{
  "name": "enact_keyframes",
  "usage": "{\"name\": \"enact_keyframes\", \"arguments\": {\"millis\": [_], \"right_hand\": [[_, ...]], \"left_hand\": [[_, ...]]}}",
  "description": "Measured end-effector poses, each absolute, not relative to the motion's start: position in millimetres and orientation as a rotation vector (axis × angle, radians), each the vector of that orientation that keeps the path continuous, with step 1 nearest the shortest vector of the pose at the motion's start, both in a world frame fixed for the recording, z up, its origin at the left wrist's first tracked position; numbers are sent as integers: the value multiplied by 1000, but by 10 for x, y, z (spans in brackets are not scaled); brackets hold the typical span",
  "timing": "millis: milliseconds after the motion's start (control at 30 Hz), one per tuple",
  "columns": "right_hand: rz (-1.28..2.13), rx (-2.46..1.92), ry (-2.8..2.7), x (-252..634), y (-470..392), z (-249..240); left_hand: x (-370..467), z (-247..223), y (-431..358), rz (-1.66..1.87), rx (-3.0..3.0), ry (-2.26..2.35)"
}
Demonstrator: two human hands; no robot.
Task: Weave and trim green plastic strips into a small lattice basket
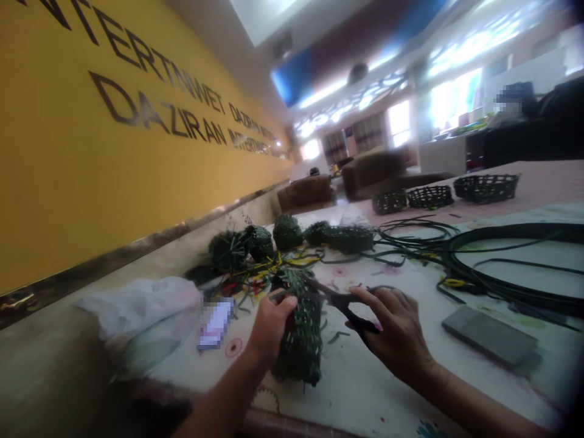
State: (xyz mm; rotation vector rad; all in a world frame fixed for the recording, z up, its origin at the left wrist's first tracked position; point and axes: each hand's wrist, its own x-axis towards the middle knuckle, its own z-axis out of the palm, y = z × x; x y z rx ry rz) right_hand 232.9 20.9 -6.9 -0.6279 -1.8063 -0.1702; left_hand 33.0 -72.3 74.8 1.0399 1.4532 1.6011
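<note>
A dark green woven basket (pixel 300 347) lies in front of me on the patterned tablecloth. My left hand (pixel 272 319) grips its upper left side with thumb and fingers. In my right hand (pixel 396 325) is a pair of black scissors (pixel 349 304), fingers through the handle loops. The blades point left across the top of the basket, close to my left fingertips. Blur hides whether a strip lies between the blades. Short green offcuts (pixel 336 336) are scattered beside the basket.
Several woven green pieces (pixel 287 232) and yellow strips (pixel 274 264) lie behind. Three open baskets (pixel 486 188) stand at the back right. A large coil of green strip (pixel 456 255) and a grey block (pixel 490 334) lie right. A white plastic bag (pixel 146 304) sits left.
</note>
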Motion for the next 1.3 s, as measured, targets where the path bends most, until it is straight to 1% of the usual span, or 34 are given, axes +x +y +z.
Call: {"name": "enact_keyframes", "arguments": {"millis": [133, 300, 433, 533, 667, 767, 833, 933, 1033, 1167, 1233, 1300], "right_hand": [[-144, -628, -1822, 2322, 214, -76], [-222, -662, -1833, 2343, 234, -12], [-267, -698, -1840, 2372, 250, 54], [-217, -767, -1856, 2408, 340, 57], [-19, -987, -1864, 2507, 631, -22], [-106, -1303, -1903, 2579, 880, -173], [-59, -1432, -1957, 2597, 1011, -316], [32, -1419, -2021, 2588, 1146, -525], [92, -1411, -2047, 2588, 1223, -621], [252, -1299, -2195, 2631, 1197, -522], [223, -1275, -2235, 2657, 1120, -425], [141, -1342, -2244, 2679, 1028, -331]], "left_hand": [[322, 703, -719, 1637, 1062, 1482], [324, 680, -657, 1696, 1083, 1522], [330, 713, -550, 1693, 1160, 1520], [269, 787, -409, 1781, 1125, 1550], [57, 946, -187, 1953, 1009, 1576], [-72, 1008, -69, 2035, 945, 1554], [-90, 995, -16, 2081, 895, 1522], [-21, 939, 49, 2119, 800, 1445], [112, 919, 113, 2133, 688, 1329], [297, 939, 169, 2127, 588, 1151], [377, 923, 179, 2111, 552, 1080], [450, 880, 181, 2094, 510, 1028]]}}
